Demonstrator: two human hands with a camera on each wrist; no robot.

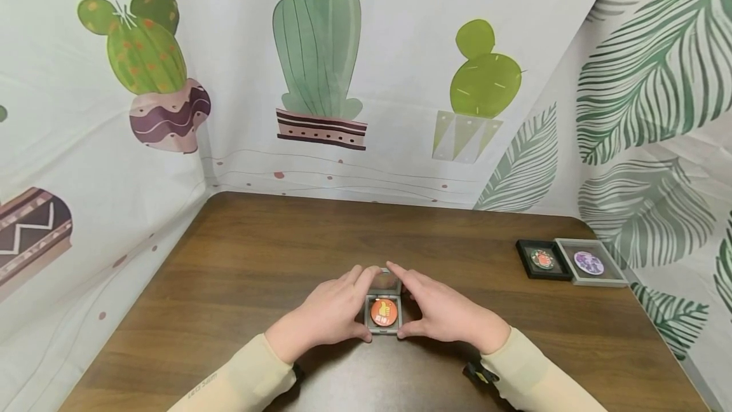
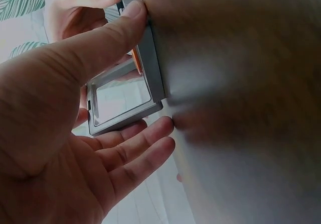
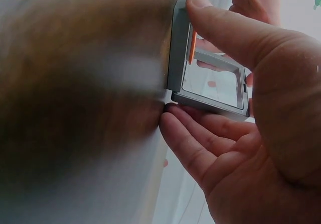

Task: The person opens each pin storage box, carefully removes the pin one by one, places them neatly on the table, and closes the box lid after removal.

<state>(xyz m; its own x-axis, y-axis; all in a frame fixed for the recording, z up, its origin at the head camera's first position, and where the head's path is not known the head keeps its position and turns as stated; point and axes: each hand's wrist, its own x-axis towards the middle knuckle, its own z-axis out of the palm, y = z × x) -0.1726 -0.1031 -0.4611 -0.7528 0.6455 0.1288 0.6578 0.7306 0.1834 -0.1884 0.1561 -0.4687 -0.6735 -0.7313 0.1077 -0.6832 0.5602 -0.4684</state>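
A small grey display case (image 1: 384, 332) stands on the table in front of me, hinged open with its clear-windowed lid (image 1: 386, 282) raised at the back. Inside its base lies a round orange badge (image 1: 384, 313) with a yellow thumbs-up. My left hand (image 1: 328, 308) holds the case from the left, thumb at the front corner and fingers behind the lid. From the other side my right hand (image 1: 446, 310) grips it the same way. In the left wrist view the lid (image 2: 123, 97) tilts up from the base, with fingers along its back.
At the right of the brown wooden table (image 1: 257, 234) lie a black case (image 1: 521, 252) with a round badge and a grey case (image 1: 607, 283) with a purple badge, side by side. White cloth (image 1: 400, 68) printed with cacti and leaves hangs behind the table.
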